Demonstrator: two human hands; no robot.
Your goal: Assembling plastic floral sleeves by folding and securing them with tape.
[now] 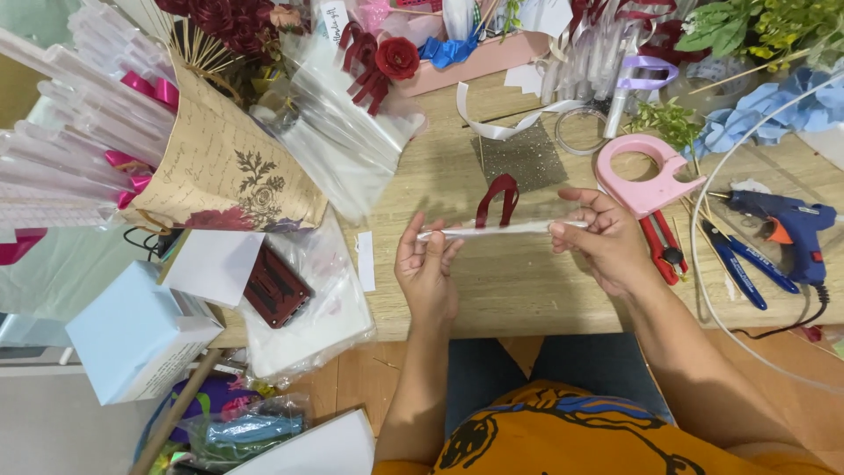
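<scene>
Both hands work over the middle of the wooden desk [527, 290], holding between them a slim clear plastic sleeve [501, 230] that lies nearly level just above the desk top. The left hand [425, 268] is closed on the sleeve's left end, fingertips pinching it from both sides; the right hand [607, 237] is closed on the right end, thumb and forefinger pinching it while the other fingers curl loosely. A dark red ribbon loop [498, 199] stands up from the sleeve's middle, between the two hands. Just beyond the right hand lies a pink tape dispenser [646, 171], and beside it to the right a red-handled cutter [661, 248], blue-handled pliers [737, 264] and a blue glue gun [787, 224] with its black cord trailing off the desk edge. A square of grey glitter sheet [523, 157] lies behind the ribbon loop, with a white ribbon strip [492, 123] curling over it. To the left, a bouquet wrapped in tan printed paper [224, 167] leans across the desk, clear cellophane bags [343, 132] spread beside it and a red artificial rose [397, 58] above. Near the left edge sit a pale blue box [132, 339] and a dark red phone-sized case [275, 288] resting on clear plastic
</scene>
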